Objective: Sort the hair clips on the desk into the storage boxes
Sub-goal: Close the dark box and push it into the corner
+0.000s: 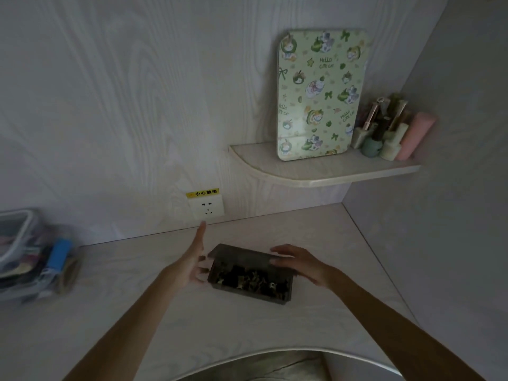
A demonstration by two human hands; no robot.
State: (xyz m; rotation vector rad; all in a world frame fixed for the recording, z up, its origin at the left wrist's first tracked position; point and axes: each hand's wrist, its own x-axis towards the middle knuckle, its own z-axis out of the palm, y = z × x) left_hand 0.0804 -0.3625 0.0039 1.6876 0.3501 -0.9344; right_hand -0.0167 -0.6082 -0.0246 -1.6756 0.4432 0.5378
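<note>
A dark storage box (248,273) of hair clips (251,280) sits mid-tabletop (302,320). The left hand (189,266), fingers straight, hovers at its nine o'clock; the right hand (298,264) rests flat on its lid (242,257) at three o'clock.

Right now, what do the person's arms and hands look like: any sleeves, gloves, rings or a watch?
Both forearms are bare as far as the frame shows, with no sleeve in sight. The left hand and the right hand wear no gloves. No watch, bracelet or ring shows on either one, though the dim light could hide something small.
</note>
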